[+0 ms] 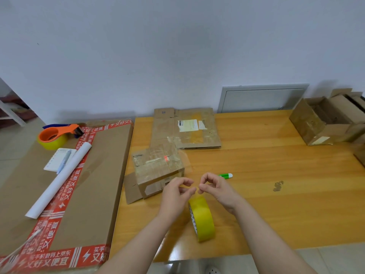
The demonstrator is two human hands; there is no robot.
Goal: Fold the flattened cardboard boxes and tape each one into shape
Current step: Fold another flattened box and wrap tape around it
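Both hands pinching in front of the half-taped box

The left hand point(175, 191) and right hand point(216, 187) are hovering fingertip to fingertip over the table point(276, 194), thumbs and forefingers curling closed; they seem to be pinching a short clear tape strip point(194, 188) between them, though it is too faint to be sure; the small box point(158, 171) is sitting just ahead and to the left, nearly touching the left hand, so that hand is the nearer one; its long side is running left to right, tilting a little, with one flap hanging open at the near-left end; the yellow tape roll point(203, 220) is standing on edge under the wrists; the flattened boxes point(187, 129) are waiting farther back by the wall.
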